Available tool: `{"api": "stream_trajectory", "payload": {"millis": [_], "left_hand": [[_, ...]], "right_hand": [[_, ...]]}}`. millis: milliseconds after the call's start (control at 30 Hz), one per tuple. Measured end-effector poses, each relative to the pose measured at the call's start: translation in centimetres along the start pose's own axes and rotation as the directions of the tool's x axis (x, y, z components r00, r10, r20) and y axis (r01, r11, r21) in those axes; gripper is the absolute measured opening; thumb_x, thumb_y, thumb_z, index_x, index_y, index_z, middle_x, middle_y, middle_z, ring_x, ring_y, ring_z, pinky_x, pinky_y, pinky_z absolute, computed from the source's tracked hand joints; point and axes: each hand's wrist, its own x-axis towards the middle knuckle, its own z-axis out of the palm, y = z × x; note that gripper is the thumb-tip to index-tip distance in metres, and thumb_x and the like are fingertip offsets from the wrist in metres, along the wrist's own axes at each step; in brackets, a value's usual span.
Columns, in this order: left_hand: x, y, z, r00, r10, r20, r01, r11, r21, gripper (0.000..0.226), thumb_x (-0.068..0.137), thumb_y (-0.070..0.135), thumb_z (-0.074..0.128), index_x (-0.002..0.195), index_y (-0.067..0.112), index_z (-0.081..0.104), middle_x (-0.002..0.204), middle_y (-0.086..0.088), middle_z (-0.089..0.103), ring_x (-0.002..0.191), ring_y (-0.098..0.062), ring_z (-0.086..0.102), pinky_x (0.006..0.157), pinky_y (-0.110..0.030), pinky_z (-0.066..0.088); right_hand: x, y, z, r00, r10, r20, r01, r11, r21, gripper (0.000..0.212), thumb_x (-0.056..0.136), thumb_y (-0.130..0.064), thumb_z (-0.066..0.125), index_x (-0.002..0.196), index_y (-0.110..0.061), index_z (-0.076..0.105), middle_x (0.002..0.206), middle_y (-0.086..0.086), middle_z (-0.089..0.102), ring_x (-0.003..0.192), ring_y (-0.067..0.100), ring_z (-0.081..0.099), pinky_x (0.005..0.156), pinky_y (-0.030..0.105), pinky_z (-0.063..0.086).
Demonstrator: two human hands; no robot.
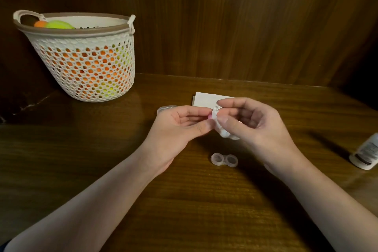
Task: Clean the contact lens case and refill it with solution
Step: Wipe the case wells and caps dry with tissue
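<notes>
A clear two-well contact lens case (224,160) lies open on the wooden table, below and between my hands. My left hand (180,126) pinches a small pink cap (210,116) at its fingertips. My right hand (253,122) holds a crumpled white tissue (223,132) against that cap. A white solution bottle (366,154) lies on its side at the right edge. Behind my left hand sits a clear plastic piece (166,108), mostly hidden.
A white perforated basket (86,57) with orange and green items stands at the back left. A folded white tissue (206,99) lies on the table behind my hands. Dark wooden walls close off the back and left.
</notes>
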Motion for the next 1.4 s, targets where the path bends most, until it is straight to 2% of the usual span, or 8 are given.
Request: {"api": "stream_trajectory", "payload": {"millis": [167,300,467,567,767,967,1167,1400], "left_hand": [[-0.1,-0.1,0.1,0.999,0.04,0.017,-0.041,0.997,0.068,0.036,0.088,0.006,0.083,0.121,0.02,0.079,0.116,0.004,0.082,0.113,-0.014,0.077,0.097,-0.032,0.062],[0.0,0.0,-0.1,0.998,0.036,0.043,-0.035,0.999,-0.015,0.038,0.085,0.007,0.084,0.121,0.018,0.079,0.118,0.0,0.081,0.115,-0.016,0.076,0.096,-0.029,0.062],[0.2,0.0,-0.3,0.999,0.009,0.04,-0.005,0.995,-0.103,0.04,0.089,0.005,0.081,0.127,0.017,0.076,0.123,-0.002,0.08,0.12,-0.019,0.074,0.1,-0.031,0.06],[0.1,0.1,-0.2,0.999,-0.001,0.053,0.008,0.992,-0.126,0.04,0.084,0.011,0.083,0.123,0.018,0.079,0.122,-0.003,0.081,0.118,-0.019,0.075,0.097,-0.029,0.061],[-0.2,0.2,0.1,0.998,-0.025,0.056,0.029,0.996,-0.08,0.032,0.085,0.008,0.083,0.114,0.022,0.081,0.115,-0.002,0.082,0.111,-0.019,0.078,0.088,-0.028,0.064],[-0.2,0.3,0.4,0.998,-0.066,0.021,0.069,0.985,-0.157,0.041,0.077,0.017,0.084,0.117,0.018,0.079,0.116,-0.004,0.082,0.11,-0.021,0.079,0.088,-0.03,0.065],[-0.1,0.6,0.4,0.99,-0.138,0.003,0.13,0.928,-0.349,0.031,0.076,0.014,0.084,0.107,0.019,0.084,0.119,-0.009,0.081,0.111,-0.022,0.078,0.083,-0.027,0.064],[-0.4,0.7,0.8,0.993,-0.119,0.011,0.118,0.959,-0.258,0.037,0.078,0.019,0.081,0.116,0.015,0.079,0.114,-0.006,0.082,0.108,-0.021,0.079,0.082,-0.025,0.064]], "right_hand": [[0.3,0.4,0.0,0.996,0.09,-0.007,-0.089,0.991,0.1,0.044,0.072,-0.027,0.092,0.115,-0.026,0.081,0.114,0.004,0.081,0.103,0.025,0.08,0.08,0.041,0.069],[0.6,0.5,-0.7,0.988,0.154,0.013,-0.154,0.979,0.133,0.036,0.072,-0.023,0.088,0.108,-0.02,0.084,0.107,0.006,0.084,0.101,0.026,0.081,0.078,0.03,0.067],[0.9,0.0,-1.6,0.996,0.091,-0.025,-0.09,0.995,0.034,0.026,0.075,-0.023,0.087,0.1,-0.015,0.086,0.098,0.013,0.084,0.098,0.041,0.079,0.068,0.027,0.065],[0.5,-0.3,-1.3,0.999,0.043,0.029,-0.043,0.999,0.016,0.022,0.076,-0.023,0.087,0.097,-0.017,0.086,0.097,0.016,0.082,0.095,0.043,0.075,0.076,0.039,0.067],[0.1,0.2,-0.2,0.998,0.02,-0.064,-0.017,0.999,0.039,0.021,0.076,-0.022,0.087,0.096,-0.016,0.083,0.093,0.006,0.082,0.085,0.019,0.08,0.072,0.028,0.065],[0.0,0.4,0.4,0.995,-0.015,-0.098,-0.009,0.97,-0.244,0.016,0.09,-0.029,0.084,0.103,-0.037,0.085,0.109,-0.023,0.081,0.112,0.005,0.075,0.098,0.046,0.063],[-0.1,-0.4,0.4,0.996,-0.09,-0.013,0.073,0.872,-0.483,0.026,0.088,-0.039,0.084,0.107,-0.054,0.076,0.108,-0.039,0.071,0.119,-0.017,0.058,0.098,0.024,0.055],[0.0,-0.7,0.3,0.996,-0.092,0.024,0.091,0.866,-0.492,0.016,0.092,-0.035,0.081,0.096,-0.05,0.076,0.097,-0.032,0.076,0.104,-0.004,0.068,0.09,0.03,0.057]]}}
